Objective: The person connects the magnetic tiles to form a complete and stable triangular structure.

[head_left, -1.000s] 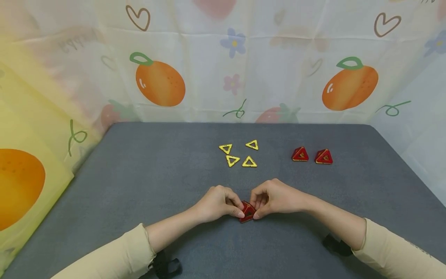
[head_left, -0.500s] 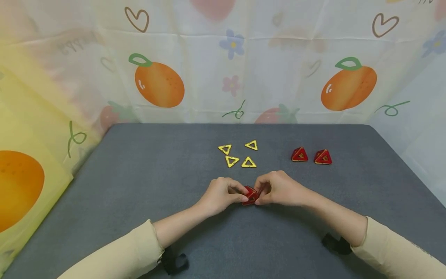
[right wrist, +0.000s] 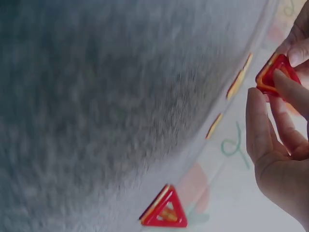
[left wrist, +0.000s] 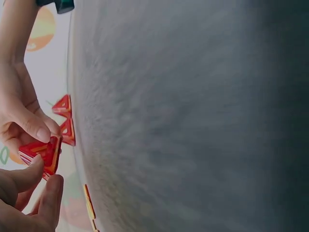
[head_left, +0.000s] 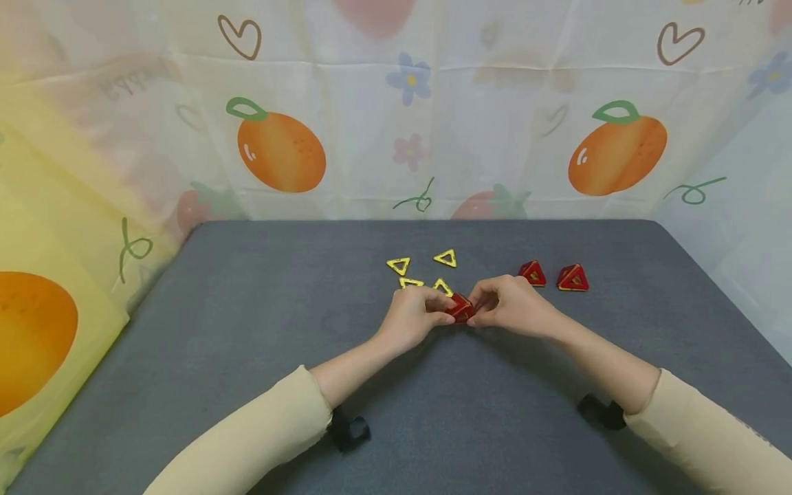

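Note:
Both hands pinch a small red pyramid (head_left: 460, 309) made of triangular frame tiles. My left hand (head_left: 411, 316) grips its left side between thumb and fingers. On the opposite side, my right hand (head_left: 513, 306) pinches it the same way. In the left wrist view the red pyramid (left wrist: 50, 153) is tilted and partly covered by fingertips. Just beyond the hands lie several flat yellow triangle tiles (head_left: 399, 266); the nearer ones are partly hidden. Two more red pyramids stand to the right, one (head_left: 533, 273) partly behind the right hand, the other (head_left: 573, 278) fully visible.
The grey table (head_left: 278, 295) reaches back to a printed cloth (head_left: 365, 137) with oranges, hearts and flowers. A yellow cloth (head_left: 74, 227) hangs along the left side. Black wrist straps (head_left: 348, 430) sit near the sleeve cuffs.
Both hands have moved forward and slightly right with the red pyramid, up to the yellow tiles. The tiles and the two other pyramids stay in place.

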Demonstrator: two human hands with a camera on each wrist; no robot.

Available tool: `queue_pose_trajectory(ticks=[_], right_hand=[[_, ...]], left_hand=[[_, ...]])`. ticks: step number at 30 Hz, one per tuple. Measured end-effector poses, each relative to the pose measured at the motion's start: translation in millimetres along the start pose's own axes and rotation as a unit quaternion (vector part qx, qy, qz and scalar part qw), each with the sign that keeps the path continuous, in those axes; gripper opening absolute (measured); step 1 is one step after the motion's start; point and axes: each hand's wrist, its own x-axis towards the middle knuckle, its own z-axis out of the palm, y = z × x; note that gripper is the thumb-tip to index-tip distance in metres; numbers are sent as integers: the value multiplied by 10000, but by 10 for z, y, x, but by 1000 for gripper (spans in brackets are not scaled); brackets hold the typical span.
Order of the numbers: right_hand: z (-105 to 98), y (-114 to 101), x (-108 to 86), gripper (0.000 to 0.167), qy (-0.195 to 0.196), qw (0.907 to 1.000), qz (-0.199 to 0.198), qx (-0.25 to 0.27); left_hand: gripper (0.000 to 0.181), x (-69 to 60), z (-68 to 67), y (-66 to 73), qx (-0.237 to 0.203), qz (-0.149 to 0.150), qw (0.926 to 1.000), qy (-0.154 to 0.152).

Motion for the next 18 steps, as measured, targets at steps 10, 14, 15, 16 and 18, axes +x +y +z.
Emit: queue_pose_trajectory(ticks=[10, 14, 15, 16, 18], right_hand=[[-285, 153, 60, 16, 743, 9943, 381, -659], [-367, 206, 81, 20, 973, 9899, 559, -863], [-382, 218, 89, 21, 1010, 9891, 587, -901], [-396, 228, 98, 22, 1031, 9886, 601, -919], [-415, 248, 120, 22, 1086, 9875, 635, -954]], left_hand=[[17, 476, 263, 166, 39, -236, 9992, 317], [18, 655, 381, 216, 17, -394, 9984, 409], [18, 693, 404, 226, 24, -407, 9983, 419], [18, 728, 423, 235, 25, -416, 9982, 439], [18, 786, 450, 254, 72, -417, 9980, 468]])
